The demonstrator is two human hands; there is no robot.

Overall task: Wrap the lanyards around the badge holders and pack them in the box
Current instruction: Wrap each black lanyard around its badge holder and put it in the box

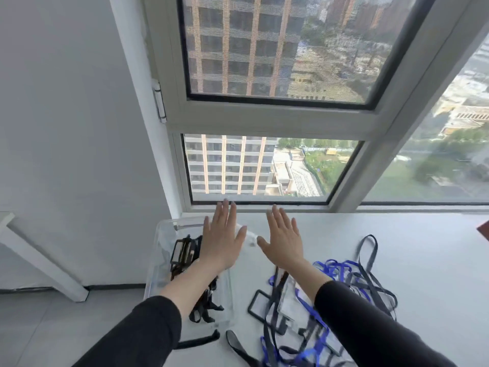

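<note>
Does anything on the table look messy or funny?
Yes. Right of the box, blue and black lanyards lie in a tangled pile among badge holders. One black strap lies alone near the box's front end. Nothing looks broken or spilled.

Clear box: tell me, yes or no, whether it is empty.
No, black badge holders lie inside the clear box, partly hidden by the left hand.

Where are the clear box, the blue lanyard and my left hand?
clear box [158, 258]: head view, on its left wall.
blue lanyard [334, 263]: head view, on a strap loop.
left hand [222, 242]: head view, on the back of the hand.
</note>
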